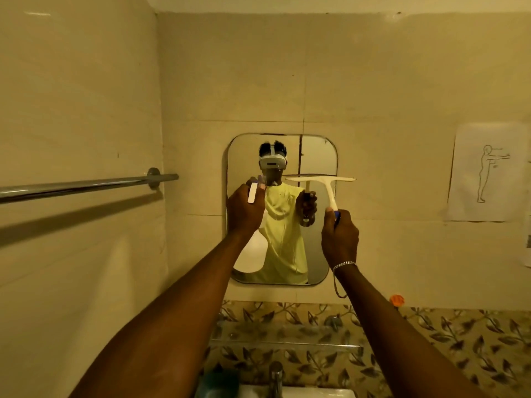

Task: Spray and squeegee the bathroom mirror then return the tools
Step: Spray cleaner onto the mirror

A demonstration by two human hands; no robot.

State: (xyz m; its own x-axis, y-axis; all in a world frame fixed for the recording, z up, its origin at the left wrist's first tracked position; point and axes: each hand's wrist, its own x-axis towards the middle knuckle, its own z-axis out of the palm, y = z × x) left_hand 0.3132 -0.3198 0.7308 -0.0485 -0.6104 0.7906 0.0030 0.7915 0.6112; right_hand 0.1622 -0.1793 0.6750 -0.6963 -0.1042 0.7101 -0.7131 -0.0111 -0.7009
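Observation:
A rounded rectangular mirror [316,156] hangs on the beige tiled wall straight ahead. My left hand [244,211] is raised before its left side and grips a small spray bottle [253,192], of which only the white top shows. My right hand [340,237] holds a white squeegee [330,191] by its handle, blade uppermost and level across the mirror's right half at about mid-height. Whether the blade touches the glass I cannot tell. The reflection shows a person in a yellow shirt wearing a headset.
A chrome towel bar [86,186] juts from the left wall. Below the mirror are a glass shelf [287,337] on leaf-patterned tiles, a tap [276,374] and a basin [316,393]. A paper sheet with a figure drawing [485,173] is taped at right. An orange object [396,299] sits near the tiles.

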